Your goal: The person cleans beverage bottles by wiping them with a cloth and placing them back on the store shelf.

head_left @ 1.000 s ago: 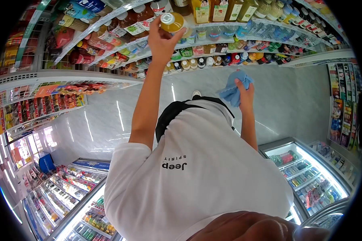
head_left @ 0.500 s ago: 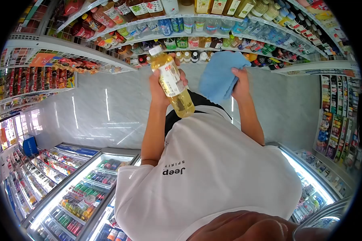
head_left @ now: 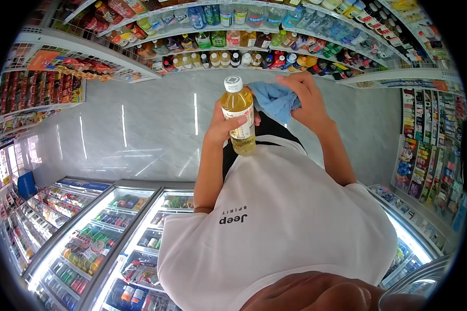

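A plastic bottle of yellow drink (head_left: 237, 106) with a white cap and a white label is upright in front of my chest. My left hand (head_left: 220, 126) is wrapped around it, with the thumb across the label. A crumpled blue cloth (head_left: 275, 100) hangs from my right hand (head_left: 307, 98), whose fingers curl over its right side. The cloth's left edge reaches close behind the bottle's upper part; whether it touches the bottle is hidden.
Ahead curves a drinks shelf (head_left: 218, 49) packed with bottles in rows. Lit glass-door fridges (head_left: 91, 238) stand behind me on both sides. Snack racks (head_left: 41, 98) line the left, and packed shelves (head_left: 425, 140) the right. Grey tiled floor (head_left: 155, 119) lies between.
The bottle has gone from tilted to more upright and moved right. My right hand has brought the cloth left towards it, and the cloth is now more bunched.
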Tool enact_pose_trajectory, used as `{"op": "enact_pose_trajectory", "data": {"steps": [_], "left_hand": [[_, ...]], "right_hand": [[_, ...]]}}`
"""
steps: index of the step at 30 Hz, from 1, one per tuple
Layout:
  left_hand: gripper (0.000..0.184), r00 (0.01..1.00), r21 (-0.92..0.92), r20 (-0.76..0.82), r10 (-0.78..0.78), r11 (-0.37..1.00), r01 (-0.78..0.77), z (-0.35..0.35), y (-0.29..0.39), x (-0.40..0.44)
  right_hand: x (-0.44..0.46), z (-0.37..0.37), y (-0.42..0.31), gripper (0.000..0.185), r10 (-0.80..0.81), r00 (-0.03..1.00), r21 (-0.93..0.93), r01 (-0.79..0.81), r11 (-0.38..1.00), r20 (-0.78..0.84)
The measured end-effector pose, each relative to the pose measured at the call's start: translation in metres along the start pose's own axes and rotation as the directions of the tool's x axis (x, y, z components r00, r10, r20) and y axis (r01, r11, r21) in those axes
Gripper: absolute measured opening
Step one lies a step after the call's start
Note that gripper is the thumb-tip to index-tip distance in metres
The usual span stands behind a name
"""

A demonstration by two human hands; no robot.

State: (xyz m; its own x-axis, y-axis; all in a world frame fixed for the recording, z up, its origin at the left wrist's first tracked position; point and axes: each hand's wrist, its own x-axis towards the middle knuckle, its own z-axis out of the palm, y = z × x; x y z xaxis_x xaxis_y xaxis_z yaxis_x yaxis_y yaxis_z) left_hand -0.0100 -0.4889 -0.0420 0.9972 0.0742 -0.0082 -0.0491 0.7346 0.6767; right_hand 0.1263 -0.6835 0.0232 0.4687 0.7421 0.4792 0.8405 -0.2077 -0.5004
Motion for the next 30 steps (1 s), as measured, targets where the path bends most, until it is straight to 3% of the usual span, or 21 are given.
{"op": "enact_pose_trajectory", "data": {"steps": [5,9,11,16,17,20,23,26,27,30], "left_hand": [[0.069,1.000,0.153,0.008,0.016,0.988,-0.017,0.020,-0.004,0.018],[0.069,0.997,0.055,-0.055,0.052,0.997,-0.049,0.042,-0.015,0.049],[0.068,0.996,0.140,-0.054,0.078,0.988,-0.069,0.048,-0.020,0.068],[0.069,0.990,0.395,-0.072,0.122,0.915,-0.084,0.077,-0.033,0.107],[0.065,0.995,0.360,-0.043,0.095,0.930,-0.073,0.080,-0.036,0.114],[0.060,0.997,0.416,-0.037,0.071,0.908,-0.049,0.092,-0.042,0.127],[0.056,0.997,0.475,-0.073,0.036,0.880,0.002,0.103,-0.048,0.137],[0.054,0.991,0.475,-0.137,0.008,0.878,0.058,0.102,-0.053,0.147],[0.059,0.987,0.514,-0.160,0.026,0.856,0.061,0.098,-0.056,0.151],[0.060,0.975,0.508,-0.222,0.025,0.856,0.094,0.092,-0.057,0.155]], "right_hand": [[-0.003,-0.018,0.034,0.061,-0.038,0.990,0.124,0.055,0.991,-0.135],[-0.009,-0.046,0.053,0.050,0.022,0.998,0.274,-0.006,0.962,-0.057],[-0.017,-0.055,0.067,0.045,0.074,0.997,0.333,-0.059,0.941,-0.031],[-0.040,-0.082,0.122,0.036,0.002,0.955,0.020,0.004,1.000,-0.295],[-0.046,-0.084,0.132,0.035,-0.016,0.940,-0.066,-0.006,0.998,-0.340],[-0.050,-0.087,0.149,0.033,0.051,0.885,-0.016,-0.066,0.998,-0.463],[-0.043,-0.085,0.159,0.031,0.183,0.867,0.167,-0.117,0.979,-0.464],[-0.042,-0.093,0.169,0.031,0.397,0.869,0.365,-0.282,0.887,-0.294],[-0.038,-0.097,0.172,0.031,0.373,0.873,0.336,-0.265,0.904,-0.314],[-0.028,-0.101,0.188,0.031,0.068,0.924,0.047,-0.055,0.997,-0.376]]}}
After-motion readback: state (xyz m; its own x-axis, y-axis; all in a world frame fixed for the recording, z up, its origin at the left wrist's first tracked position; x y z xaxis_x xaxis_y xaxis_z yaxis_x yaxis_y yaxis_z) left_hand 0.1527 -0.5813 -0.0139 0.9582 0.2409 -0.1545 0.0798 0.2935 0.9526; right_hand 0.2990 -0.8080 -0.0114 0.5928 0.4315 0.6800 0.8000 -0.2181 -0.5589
